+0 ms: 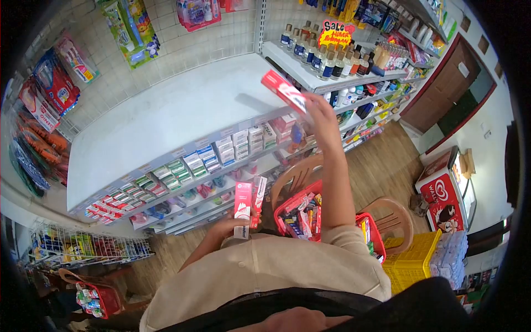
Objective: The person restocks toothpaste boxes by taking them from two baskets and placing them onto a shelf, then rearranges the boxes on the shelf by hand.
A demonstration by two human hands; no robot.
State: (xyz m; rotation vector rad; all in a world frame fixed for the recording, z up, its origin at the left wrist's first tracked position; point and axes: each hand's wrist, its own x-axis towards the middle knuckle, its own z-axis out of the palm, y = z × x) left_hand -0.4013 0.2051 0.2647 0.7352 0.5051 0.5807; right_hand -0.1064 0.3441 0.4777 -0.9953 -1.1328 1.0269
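My right hand [322, 113] is raised over the right end of the white top shelf [160, 110], closed around one end of a red and white toothpaste box [282, 90]. The box tilts and points up to the left, and a shadow falls on the shelf below it. Low in front of my body, my left hand [235, 226] grips a pink-red toothpaste box [242, 207] upright. Beside that stands a second, smaller red and white box [259, 196], apparently in the same hand. The left fingers are partly hidden behind the boxes.
Below the top shelf runs a row of toothpaste boxes [193, 160]. Perfume bottles [326, 61] stand on the shelf to the right. A red basket of packets [301, 213] sits by a wooden chair [392, 224]. Yellow crates [406, 257] and a red freezer [442, 193] are at right.
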